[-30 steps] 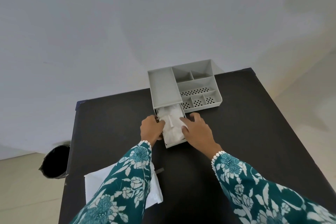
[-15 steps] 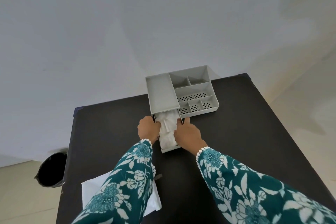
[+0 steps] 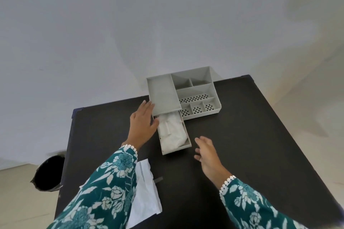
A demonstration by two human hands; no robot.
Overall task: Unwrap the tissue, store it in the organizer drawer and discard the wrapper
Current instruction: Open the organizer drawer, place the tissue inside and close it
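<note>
Your left hand (image 3: 143,124) lies open, fingers spread against the organizer (image 3: 186,93) at frame centre. Your right hand (image 3: 206,151) hovers open, empty, lower right of the drawer (image 3: 188,145), which holds the tissue (image 3: 172,134). The wrapper (image 3: 147,201) lies on the tabletop (image 3: 260,145), lower centre.

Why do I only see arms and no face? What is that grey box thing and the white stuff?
The camera sits on the person's head and looks down, so you see only their own arms in flowery sleeves. The left hand rests against the side of a grey organizer, a box with many small compartments. Its drawer is pulled out, and white tissue lies inside it. The right hand hovers open over the black table, holding nothing. The flat white thing near the left sleeve is the empty wrapper. On the floor to the left stands a black bin.
</note>
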